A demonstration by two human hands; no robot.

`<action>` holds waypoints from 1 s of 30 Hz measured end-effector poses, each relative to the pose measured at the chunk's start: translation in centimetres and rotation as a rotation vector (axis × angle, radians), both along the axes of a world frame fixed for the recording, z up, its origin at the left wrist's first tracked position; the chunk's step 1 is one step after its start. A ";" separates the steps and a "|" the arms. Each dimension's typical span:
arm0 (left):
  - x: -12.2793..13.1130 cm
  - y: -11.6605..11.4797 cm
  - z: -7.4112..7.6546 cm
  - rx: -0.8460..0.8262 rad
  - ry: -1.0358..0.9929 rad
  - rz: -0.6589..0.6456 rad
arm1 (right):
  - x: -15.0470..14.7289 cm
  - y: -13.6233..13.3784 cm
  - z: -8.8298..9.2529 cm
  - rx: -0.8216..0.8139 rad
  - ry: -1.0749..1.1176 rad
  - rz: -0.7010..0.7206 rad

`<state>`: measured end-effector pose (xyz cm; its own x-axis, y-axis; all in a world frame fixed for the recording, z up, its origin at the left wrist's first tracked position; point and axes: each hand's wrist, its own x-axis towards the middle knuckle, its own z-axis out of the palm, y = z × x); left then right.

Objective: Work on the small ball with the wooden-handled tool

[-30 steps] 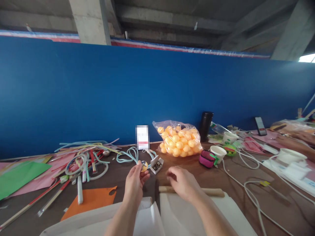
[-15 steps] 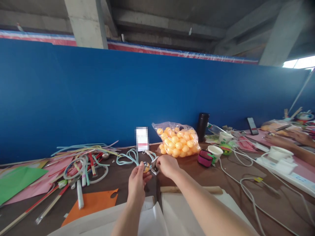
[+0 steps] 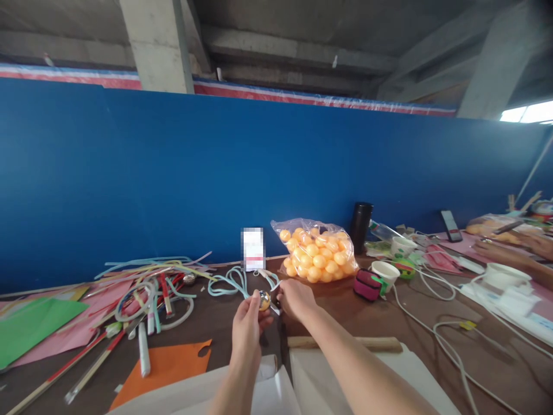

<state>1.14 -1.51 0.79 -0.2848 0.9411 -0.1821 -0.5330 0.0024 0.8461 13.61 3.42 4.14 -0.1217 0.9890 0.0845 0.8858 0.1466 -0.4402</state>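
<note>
My left hand [image 3: 248, 317] pinches a small shiny round object [image 3: 264, 300], silver with an orange lower part, between thumb and fingers. Close beside it on the right, my right hand [image 3: 294, 298] is closed at a small pale item [image 3: 275, 309]; what its fingers grip is mostly hidden. Behind the hands lie a looped light-blue cord [image 3: 228, 283] and a white card with a blurred face [image 3: 253, 249]. A clear bag of orange balls [image 3: 318, 256] rests just beyond my right hand.
Tubes and sticks [image 3: 147, 300] lie left, near orange paper [image 3: 177, 360]. To the right are a magenta pouch [image 3: 367, 285], a paper cup [image 3: 386, 272], a black bottle [image 3: 360, 226] and white cables [image 3: 447, 340]. Another person's hands [image 3: 496, 252] are at far right. A blue partition [image 3: 242, 167] stands behind.
The view has shifted slightly, so the scene sits lower and further right. The pale item between my hands shows less than before. My left hand still holds the round object.
</note>
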 end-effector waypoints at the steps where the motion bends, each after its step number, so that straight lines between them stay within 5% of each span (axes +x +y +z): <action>1: 0.0 0.0 0.0 0.000 0.002 -0.002 | 0.2 0.1 -0.1 0.008 0.039 -0.008; 17: -0.2 -0.3 0.6 0.030 -0.145 -0.108 | 1.5 -1.8 -2.6 -0.014 1.081 -0.004; 30: -0.3 -0.7 1.0 0.057 -0.132 -0.137 | 0.2 -4.1 -1.0 -0.236 1.349 0.077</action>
<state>0.84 -2.17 1.77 -0.1310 0.9792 -0.1546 -0.6371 0.0363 0.7699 13.83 -0.69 3.15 -0.1347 0.9908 0.0122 -0.2523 -0.0223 -0.9674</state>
